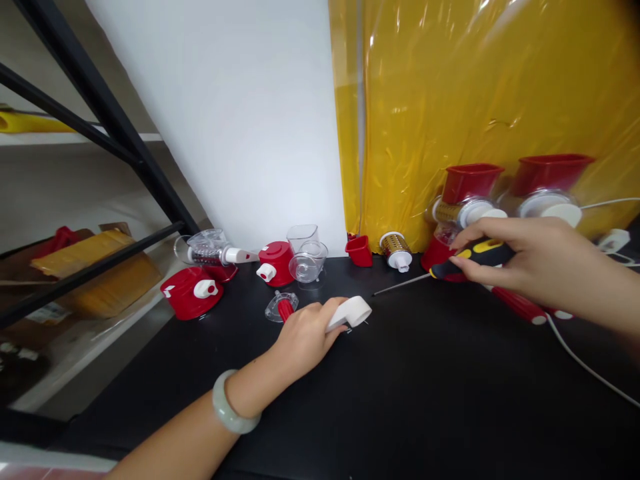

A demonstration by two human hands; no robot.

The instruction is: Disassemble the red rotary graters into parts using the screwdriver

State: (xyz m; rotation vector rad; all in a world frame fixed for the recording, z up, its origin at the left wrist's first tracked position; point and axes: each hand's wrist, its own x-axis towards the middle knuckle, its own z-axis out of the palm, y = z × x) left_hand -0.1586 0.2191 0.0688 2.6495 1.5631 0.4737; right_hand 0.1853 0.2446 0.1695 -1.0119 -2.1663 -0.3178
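Observation:
A crank handle [354, 311] is gripped in my left hand [303, 337]; its white arm sticks out past the fingers, and a red end shows behind the knuckles. My right hand [530, 260] is closed around a screwdriver [450, 268] with a black-and-yellow handle. The screwdriver's thin metal shaft points left over the black table, its tip a little apart from the crank handle. Just beyond my left hand lies a clear plastic ring-shaped part [274, 308]. A metal grater drum [396, 251] with a white end stands between the two hands, near the wall.
Along the back are red bases [193, 293], a clear plastic housing [309, 257], a small red pusher [359, 251] and rotary graters with red hoppers [474, 183]. A white cable [585, 365] runs along the right. Black-framed shelving [145, 167] stands at left.

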